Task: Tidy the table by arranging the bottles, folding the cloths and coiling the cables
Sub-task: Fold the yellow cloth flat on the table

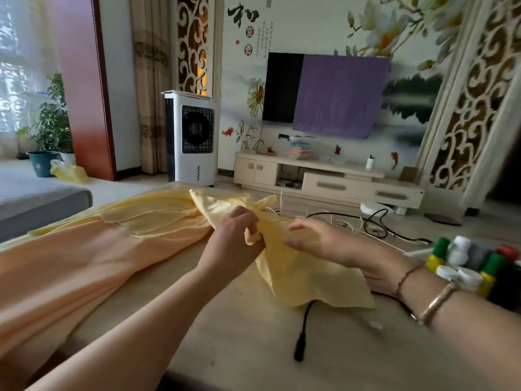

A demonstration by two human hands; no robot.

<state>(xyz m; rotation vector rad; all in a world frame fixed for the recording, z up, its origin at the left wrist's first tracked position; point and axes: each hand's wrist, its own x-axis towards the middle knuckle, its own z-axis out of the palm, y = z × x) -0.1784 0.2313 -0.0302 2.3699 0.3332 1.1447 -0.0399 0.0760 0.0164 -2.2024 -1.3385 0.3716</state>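
Crowding bottles [465, 263] beside black cable [303, 328]

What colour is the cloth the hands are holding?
Pale yellow, plain with no pattern; the cloth shows in the head view.

Both arms reached forward, hands close together.
The left hand [235, 235] pinched with curled fingers; the right hand [332, 244] lay flat, fingers extended.

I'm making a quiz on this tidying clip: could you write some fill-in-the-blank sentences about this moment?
1. The left hand grips the ___ cloth.
2. The black cable's plug lies on the ___.
3. The bottles stand to the person's ___.
4. The right wrist wears ___.

Missing: yellow; table; right; bracelets
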